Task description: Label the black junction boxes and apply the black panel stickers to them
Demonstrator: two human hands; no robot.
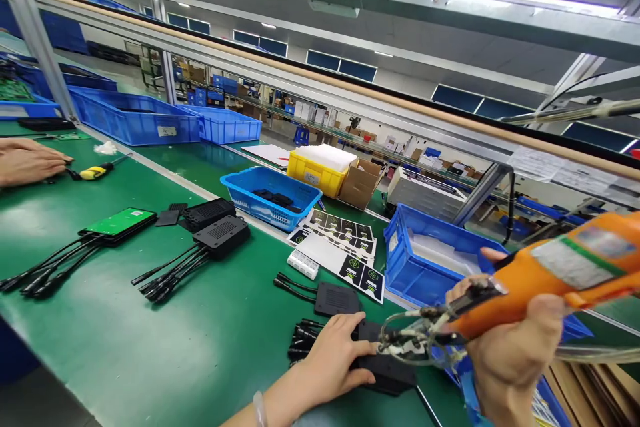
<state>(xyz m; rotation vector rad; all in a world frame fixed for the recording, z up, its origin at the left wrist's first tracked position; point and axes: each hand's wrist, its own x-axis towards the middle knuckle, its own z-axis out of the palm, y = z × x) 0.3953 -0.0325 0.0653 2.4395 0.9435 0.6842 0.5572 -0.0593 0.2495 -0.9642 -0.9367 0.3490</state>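
My right hand (pixel 515 353) is wrapped around an orange electric screwdriver (pixel 535 280), which lies nearly level and points left. Its tip, with clear tubing and metal parts about it, reaches a black plastic box (pixel 390 373); whether it touches a screw is hidden. My left hand (pixel 335 353) grips that box, fingers over its top and thumb along the near side. Black cables (pixel 303 340) stick out of the box to the left. Just beyond it lies another black box (pixel 336 298) with short cables.
More cabled black boxes (pixel 223 233) lie to the left, one with a green circuit board (pixel 123 221). A blue basket (pixel 270 213), label sheets (pixel 345 247) and a blue bin (pixel 400 267) stand behind. At far left are another person's hand (pixel 33 161) and a yellow screwdriver (pixel 96 172).
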